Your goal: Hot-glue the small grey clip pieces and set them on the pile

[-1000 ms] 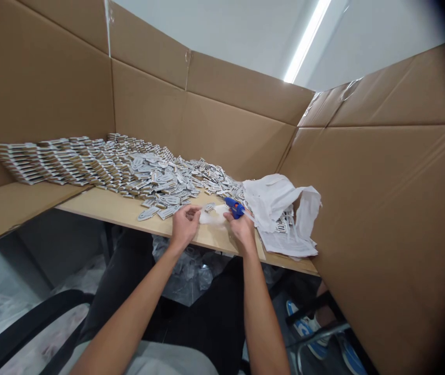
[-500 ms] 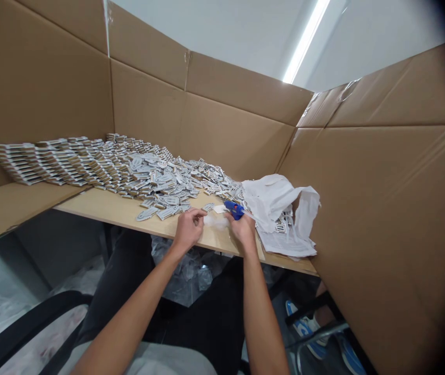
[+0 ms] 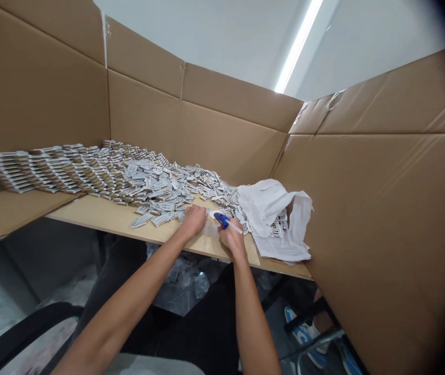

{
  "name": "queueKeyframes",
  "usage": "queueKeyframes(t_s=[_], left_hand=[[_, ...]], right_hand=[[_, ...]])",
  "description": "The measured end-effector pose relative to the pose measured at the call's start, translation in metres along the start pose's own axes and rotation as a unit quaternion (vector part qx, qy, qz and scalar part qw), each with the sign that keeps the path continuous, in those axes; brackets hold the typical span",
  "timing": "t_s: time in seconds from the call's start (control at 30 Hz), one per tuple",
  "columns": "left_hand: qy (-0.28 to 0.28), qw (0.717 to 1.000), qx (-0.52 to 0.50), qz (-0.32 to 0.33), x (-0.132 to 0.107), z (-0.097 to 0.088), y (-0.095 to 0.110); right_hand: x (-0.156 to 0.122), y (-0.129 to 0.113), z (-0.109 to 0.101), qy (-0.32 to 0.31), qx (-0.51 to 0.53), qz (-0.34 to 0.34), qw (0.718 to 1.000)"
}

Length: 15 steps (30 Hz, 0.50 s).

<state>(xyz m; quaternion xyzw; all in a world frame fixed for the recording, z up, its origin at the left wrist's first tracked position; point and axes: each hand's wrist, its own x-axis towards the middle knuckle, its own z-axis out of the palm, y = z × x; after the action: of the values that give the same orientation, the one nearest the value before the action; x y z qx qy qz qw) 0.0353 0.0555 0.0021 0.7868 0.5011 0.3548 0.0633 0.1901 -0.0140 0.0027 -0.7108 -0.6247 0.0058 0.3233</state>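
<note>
My right hand point(image 3: 232, 238) is closed round a small blue hot glue gun point(image 3: 221, 219), its pale tip pointing left and a clear glue stick jutting out behind. Just left of that tip, my left hand point(image 3: 194, 219) is closed with the fingers bent down at the table. A sliver of grey shows by its fingertips, but what those fingers hold is hidden. Beyond both hands spreads a heap of loose grey-white flat pieces point(image 3: 160, 182) with slotted, pointed shapes.
Neat stacks of similar pieces point(image 3: 50, 169) fill the left back. A torn white bag point(image 3: 263, 200) with more pieces lies at the right. Cardboard walls point(image 3: 230, 133) surround the wooden table point(image 3: 97, 212). Clear plastic point(image 3: 191, 284) hangs below its edge; a person's shoe point(image 3: 304, 333) shows lower right.
My left hand has turned knuckles-up and moved slightly right. The glue gun's tip has swung lower and closer to the left hand. The view has shifted slightly.
</note>
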Motion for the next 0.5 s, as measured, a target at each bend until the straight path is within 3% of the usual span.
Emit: queueKeyframes(t_s=[0.17,0.3,0.4,0.5], left_hand=[[0.000,0.999,-0.032,0.003,0.021,0.006,-0.006],[0.026,0.998,-0.061,0.007,0.027,0.002,-0.009],[0.069,0.993,-0.095,-0.017,0.021,-0.007,-0.010],[0.142,0.970,-0.186,-0.067,0.002,-0.016,-0.007]], right_hand=[[-0.002,0.002,-0.003,0.001,0.016,-0.014,1.000],[-0.005,-0.001,-0.006,-0.041,0.014,-0.031,0.999],[-0.005,-0.004,-0.006,-0.039,-0.015,-0.019,0.999],[-0.004,-0.004,-0.005,-0.025,-0.011,-0.004,1.000]])
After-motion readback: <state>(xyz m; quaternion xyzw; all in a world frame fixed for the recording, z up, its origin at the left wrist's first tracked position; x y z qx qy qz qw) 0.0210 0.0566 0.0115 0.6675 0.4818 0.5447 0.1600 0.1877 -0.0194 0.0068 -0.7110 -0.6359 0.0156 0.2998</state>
